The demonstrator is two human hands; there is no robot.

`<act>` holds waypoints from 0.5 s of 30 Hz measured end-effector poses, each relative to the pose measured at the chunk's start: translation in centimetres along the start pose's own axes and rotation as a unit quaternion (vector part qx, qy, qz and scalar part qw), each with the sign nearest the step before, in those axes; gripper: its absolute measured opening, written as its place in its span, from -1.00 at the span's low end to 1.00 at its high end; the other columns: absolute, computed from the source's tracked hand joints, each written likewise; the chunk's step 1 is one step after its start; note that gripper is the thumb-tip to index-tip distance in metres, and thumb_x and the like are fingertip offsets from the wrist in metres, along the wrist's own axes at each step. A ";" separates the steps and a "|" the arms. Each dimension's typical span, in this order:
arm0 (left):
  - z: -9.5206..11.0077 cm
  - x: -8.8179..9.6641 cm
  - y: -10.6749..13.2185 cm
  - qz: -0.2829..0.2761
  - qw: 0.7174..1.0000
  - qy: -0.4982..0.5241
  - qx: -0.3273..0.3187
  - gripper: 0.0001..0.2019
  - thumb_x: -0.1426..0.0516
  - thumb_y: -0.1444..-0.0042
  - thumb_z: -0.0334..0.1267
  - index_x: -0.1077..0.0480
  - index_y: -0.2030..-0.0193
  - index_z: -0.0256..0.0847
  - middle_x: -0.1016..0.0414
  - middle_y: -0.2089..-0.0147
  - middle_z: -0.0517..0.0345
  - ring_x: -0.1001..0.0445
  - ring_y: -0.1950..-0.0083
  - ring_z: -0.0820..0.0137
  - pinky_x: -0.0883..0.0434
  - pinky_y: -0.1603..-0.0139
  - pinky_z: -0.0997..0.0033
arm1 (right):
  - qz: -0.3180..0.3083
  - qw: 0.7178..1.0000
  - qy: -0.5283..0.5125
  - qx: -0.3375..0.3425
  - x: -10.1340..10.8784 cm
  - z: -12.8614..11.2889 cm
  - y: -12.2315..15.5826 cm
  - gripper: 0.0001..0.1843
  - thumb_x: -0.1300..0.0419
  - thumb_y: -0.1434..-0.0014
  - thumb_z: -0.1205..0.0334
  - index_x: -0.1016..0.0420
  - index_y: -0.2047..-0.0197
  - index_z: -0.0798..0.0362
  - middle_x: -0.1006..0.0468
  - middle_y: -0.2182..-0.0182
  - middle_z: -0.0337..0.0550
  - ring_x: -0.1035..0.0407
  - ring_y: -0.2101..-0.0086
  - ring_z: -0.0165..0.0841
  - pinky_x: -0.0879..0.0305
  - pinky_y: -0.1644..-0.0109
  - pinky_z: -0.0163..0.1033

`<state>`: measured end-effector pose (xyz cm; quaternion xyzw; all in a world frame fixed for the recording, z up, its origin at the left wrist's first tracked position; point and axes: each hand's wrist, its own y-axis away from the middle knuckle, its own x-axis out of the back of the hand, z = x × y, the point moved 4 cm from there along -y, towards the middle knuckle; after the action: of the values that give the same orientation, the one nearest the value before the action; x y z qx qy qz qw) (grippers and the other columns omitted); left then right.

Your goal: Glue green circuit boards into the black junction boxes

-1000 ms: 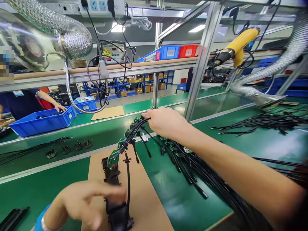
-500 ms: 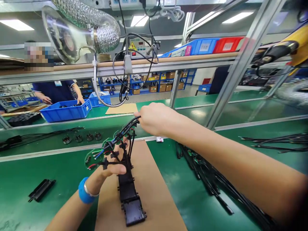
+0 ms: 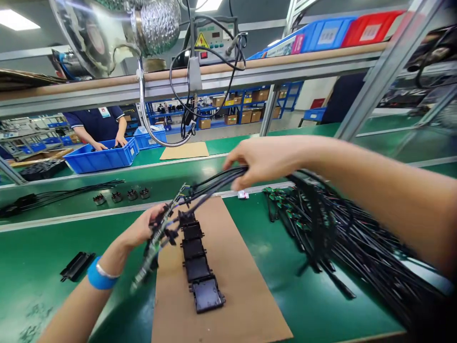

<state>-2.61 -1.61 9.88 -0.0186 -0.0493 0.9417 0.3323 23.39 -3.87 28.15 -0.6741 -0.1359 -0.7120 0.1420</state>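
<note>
My right hand (image 3: pixel 262 159) is closed round a bunch of black cables (image 3: pixel 214 182) that run down to the left. At their lower end hang small green circuit boards (image 3: pixel 152 250) with coloured wires, motion-blurred. My left hand (image 3: pixel 143 228), blue band on the wrist, grips that end of the bunch beside the boards. Just right of it a row of black plastic trays (image 3: pixel 196 259) lies lengthwise on a brown cardboard sheet (image 3: pixel 228 295) on the green bench.
A big heap of black cables with green boards (image 3: pixel 339 228) lies at the right. A black plastic part (image 3: pixel 76 266) lies at the left. Several small round parts (image 3: pixel 121 196) sit on the conveyor. Across it, another person's hands reach into a blue bin (image 3: pixel 102 157). A fume duct (image 3: pixel 143 24) hangs overhead.
My right hand moved right and the cables now stretch flatter. My left hand took hold of the board end, which swung down to the left. The camera tilted down and rightward.
</note>
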 end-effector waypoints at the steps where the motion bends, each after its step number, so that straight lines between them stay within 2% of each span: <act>1: 0.4 0.8 0.8 0.003 1.000 -0.026 0.013 -0.57 -0.31 0.23 -0.40 -0.32 0.16 -0.24 -0.33 0.31 0.21 -0.36 0.22 0.37 -0.32 0.21 0.46 | -0.015 0.999 0.020 -0.026 0.2 2.1 0.7 -0.53 -0.39 0.07 0.05 -0.55 0.06 0.00 -0.55 0.38 -0.19 -0.41 0.43 -0.29 -0.25 0.35 -0.22; 3: 0.8 1.8 2.2 0.007 0.993 -0.103 0.049 -0.63 -0.26 0.20 -0.44 -0.27 0.21 -0.24 -0.35 0.24 0.18 -0.34 0.11 0.30 -0.31 0.16 0.44 | -0.012 0.995 0.046 -0.087 0.5 6.7 2.4 -0.65 -0.43 0.10 0.19 -0.59 0.18 -0.01 -0.53 0.46 -0.24 -0.41 0.47 -0.31 -0.26 0.36 -0.22; 5: 0.2 1.8 3.4 0.006 0.976 -0.199 0.091 -0.70 -0.21 0.14 -0.39 -0.19 0.27 -0.21 -0.31 0.26 0.20 -0.33 0.15 0.33 -0.30 0.22 0.45 | -0.010 0.981 0.074 -0.181 -0.1 11.8 4.3 -0.73 -0.47 0.21 0.29 -0.59 0.36 -0.01 -0.51 0.53 -0.26 -0.43 0.50 -0.30 -0.27 0.42 -0.24; 7: -1.1 0.8 4.0 -0.004 0.950 -0.294 0.109 -0.74 -0.16 0.08 -0.34 -0.11 0.31 -0.18 -0.25 0.32 0.26 -0.28 0.28 0.41 -0.25 0.33 0.48 | -0.059 0.967 0.079 -0.233 -2.9 15.9 6.2 -0.79 -0.45 0.22 0.37 -0.59 0.43 -0.02 -0.50 0.57 -0.27 -0.42 0.55 -0.32 -0.24 0.48 -0.27; 8: -2.0 0.0 4.1 -0.011 0.933 -0.345 0.104 -0.75 -0.14 0.07 -0.33 -0.08 0.33 -0.16 -0.22 0.35 0.28 -0.24 0.34 0.44 -0.21 0.38 0.49 | -0.088 0.966 0.066 -0.234 -5.0 17.2 7.0 -0.79 -0.41 0.21 0.45 -0.59 0.47 -0.01 -0.50 0.58 -0.27 -0.42 0.56 -0.35 -0.23 0.49 -0.30; 9: -2.9 -0.8 4.1 -0.019 0.914 -0.395 0.094 -0.76 -0.11 0.07 -0.34 -0.06 0.33 -0.15 -0.20 0.38 0.29 -0.20 0.39 0.45 -0.16 0.42 0.48 | -0.114 0.970 0.049 -0.208 -7.4 17.8 7.6 -0.88 -0.32 0.09 0.42 -0.58 0.50 0.00 -0.47 0.64 -0.26 -0.39 0.61 -0.38 -0.16 0.54 -0.32; 11: -4.9 -2.6 3.9 -0.026 0.879 -0.470 0.076 -0.77 -0.04 0.10 -0.40 -0.03 0.33 -0.13 -0.19 0.42 0.30 -0.16 0.46 0.45 -0.09 0.48 0.45 | -0.117 0.977 -0.002 -0.180 -12.1 17.3 7.9 -0.65 -0.23 -0.06 0.28 -0.46 0.73 0.04 -0.34 0.79 -0.20 -0.28 0.74 -0.38 0.01 0.67 -0.31; 12: -5.9 -3.3 3.8 -0.027 0.870 -0.488 0.071 -0.75 -0.01 0.14 -0.43 -0.02 0.32 -0.12 -0.21 0.43 0.29 -0.16 0.48 0.45 -0.06 0.49 0.43 | -0.119 0.981 -0.022 -0.154 -14.4 16.0 7.6 -0.65 -0.25 -0.05 0.24 -0.46 0.74 0.03 -0.38 0.77 -0.16 -0.31 0.73 -0.35 -0.02 0.68 -0.29; 13: -6.7 -3.9 3.6 -0.025 0.866 -0.494 0.070 -0.73 0.01 0.18 -0.45 -0.01 0.32 -0.11 -0.22 0.44 0.28 -0.17 0.49 0.43 -0.05 0.50 0.42 | -0.102 0.987 -0.045 -0.119 -16.3 14.2 6.8 -0.75 -0.30 0.01 0.26 -0.50 0.68 0.04 -0.47 0.68 -0.08 -0.40 0.65 -0.29 -0.15 0.63 -0.26; 14: -7.4 -4.2 3.5 -0.022 0.867 -0.492 0.071 -0.71 0.02 0.21 -0.47 -0.01 0.31 -0.11 -0.25 0.44 0.27 -0.20 0.49 0.42 -0.05 0.50 0.41 | -0.068 0.992 -0.069 -0.080 -17.8 11.9 5.7 -0.95 -0.36 0.08 0.29 -0.59 0.52 0.06 -0.57 0.50 0.04 -0.50 0.46 -0.18 -0.32 0.46 -0.20; 15: -7.8 -4.5 3.4 -0.020 0.869 -0.489 0.073 -0.68 0.03 0.23 -0.47 -0.02 0.29 -0.11 -0.28 0.42 0.25 -0.24 0.47 0.40 -0.08 0.49 0.41 | -0.043 0.994 -0.089 -0.043 -19.2 9.3 4.3 -0.79 -0.32 0.00 0.26 -0.61 0.23 0.07 -0.59 0.22 0.12 -0.50 0.20 -0.12 -0.39 0.20 -0.15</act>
<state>-0.75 -6.46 1.73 0.4695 -0.1367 0.8244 0.2850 34.57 -3.89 9.54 -0.7336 -0.1461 -0.6601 0.0691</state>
